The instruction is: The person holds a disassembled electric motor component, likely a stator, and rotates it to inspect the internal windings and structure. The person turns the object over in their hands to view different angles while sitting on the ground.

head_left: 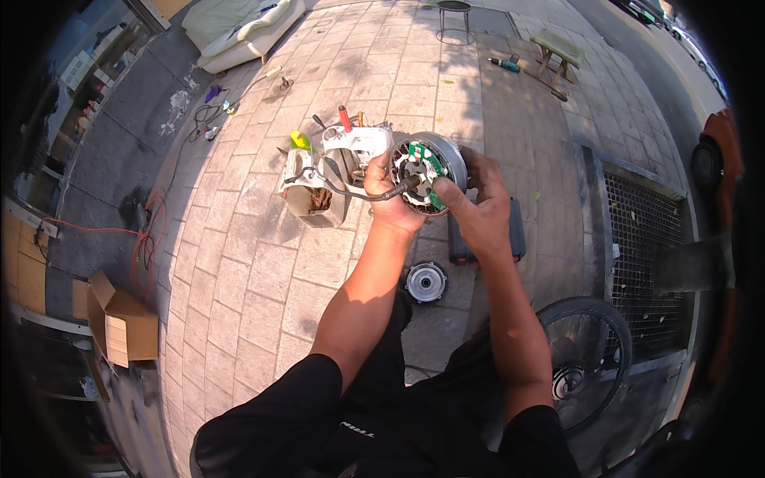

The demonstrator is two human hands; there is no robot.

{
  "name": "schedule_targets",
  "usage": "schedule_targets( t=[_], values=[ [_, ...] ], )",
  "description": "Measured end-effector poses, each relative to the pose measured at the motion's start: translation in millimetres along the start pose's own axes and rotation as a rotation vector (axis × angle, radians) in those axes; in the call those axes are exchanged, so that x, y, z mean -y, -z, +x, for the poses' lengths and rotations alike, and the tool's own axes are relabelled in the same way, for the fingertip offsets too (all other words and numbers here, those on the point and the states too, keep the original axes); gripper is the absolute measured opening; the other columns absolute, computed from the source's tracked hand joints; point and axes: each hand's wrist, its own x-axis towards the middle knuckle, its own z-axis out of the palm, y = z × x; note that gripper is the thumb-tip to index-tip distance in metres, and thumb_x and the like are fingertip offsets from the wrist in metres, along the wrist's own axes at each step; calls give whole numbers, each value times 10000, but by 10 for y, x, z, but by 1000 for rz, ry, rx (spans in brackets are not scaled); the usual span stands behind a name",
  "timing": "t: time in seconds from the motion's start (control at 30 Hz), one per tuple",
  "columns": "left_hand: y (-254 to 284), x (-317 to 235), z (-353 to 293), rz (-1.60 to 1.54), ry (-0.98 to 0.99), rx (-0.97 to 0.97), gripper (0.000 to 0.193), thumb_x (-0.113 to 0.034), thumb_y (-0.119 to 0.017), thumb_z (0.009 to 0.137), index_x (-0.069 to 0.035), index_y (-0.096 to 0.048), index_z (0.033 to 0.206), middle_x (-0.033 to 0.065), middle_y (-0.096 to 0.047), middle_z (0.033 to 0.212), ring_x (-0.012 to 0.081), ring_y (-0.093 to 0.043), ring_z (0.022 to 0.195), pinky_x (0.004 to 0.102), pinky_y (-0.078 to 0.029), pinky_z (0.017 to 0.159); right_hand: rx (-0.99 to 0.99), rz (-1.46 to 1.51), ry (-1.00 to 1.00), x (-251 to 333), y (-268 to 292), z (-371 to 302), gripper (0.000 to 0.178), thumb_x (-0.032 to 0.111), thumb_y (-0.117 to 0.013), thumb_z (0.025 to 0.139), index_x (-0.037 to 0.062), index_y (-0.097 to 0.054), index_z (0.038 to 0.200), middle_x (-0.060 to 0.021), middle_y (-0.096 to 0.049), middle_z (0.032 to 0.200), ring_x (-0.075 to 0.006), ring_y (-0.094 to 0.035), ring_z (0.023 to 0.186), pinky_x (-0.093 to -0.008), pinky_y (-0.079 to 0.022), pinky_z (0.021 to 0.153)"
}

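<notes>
one left hand point(394, 209), fingers curled, cups the motor core point(409, 169) above the paving point(263, 275) while the right hand point(484, 211) pinches its right rim, thumb by the green circuit board point(433, 163), probably a board-check step, next move calling for steady support and a slack cable point(351, 193).

left fingers point(376, 174): partly behind motor point(428, 167) | dark case point(464, 248): partly behind right wrist point(495, 243) | orange car point(719, 134): cut off right

Smooth, shiny metal rims the motor point(416, 169); its cable point(348, 193) looks matt, rubbery. Eight o'clock: matt cardboard box point(142, 334).
</notes>
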Motion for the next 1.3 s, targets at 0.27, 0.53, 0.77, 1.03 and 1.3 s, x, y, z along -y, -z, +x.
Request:
schedule_targets(
  t=[0.27,0.53,0.77,1.03,1.3],
  values=[
    [-82,-9,5,3,-21,-51,493,-422,-458,1015,-34,-717,1175,154,-774,1132,320,-739,1035,495,-591,961,13,105,-32,52,10,-10,688,353,-901,875,-43,-642,1375,-142,-617,1308,-244,-631,1192,-376,-503,1046],
    [-77,-22,-24,-26,-21,-106,318,-332,-551,996,-67,-720,1046,117,-787,1029,284,-747,960,450,-604,905,42,164,-100,95,26,2,693,357,-879,916,-73,-617,1392,-162,-605,1353,-262,-623,1261,-390,-489,1089],
    [-94,3,-46,-79,23,-40,461,-376,-525,997,2,-745,1142,167,-791,1098,326,-750,1004,477,-605,941,88,159,-132,13,102,29,714,344,-876,921,-72,-588,1425,-159,-622,1357,-260,-631,1262,-378,-496,1081],
    [-80,60,-8,-114,15,28,507,-412,-477,1020,-1,-750,1137,171,-795,1081,337,-765,973,492,-609,941,40,40,-206,179,90,57,752,373,-899,877,-73,-608,1408,-187,-661,1288,-261,-673,1169,-379,-533,1013],
    [-2,77,49,-59,60,50,519,-455,-501,1002,-32,-724,1203,177,-774,1157,361,-746,1057,546,-593,984,39,-187,-237,451,129,49,759,384,-905,822,-98,-646,1348,-223,-658,1234,-284,-690,1066,-390,-561,921]
  ],
)
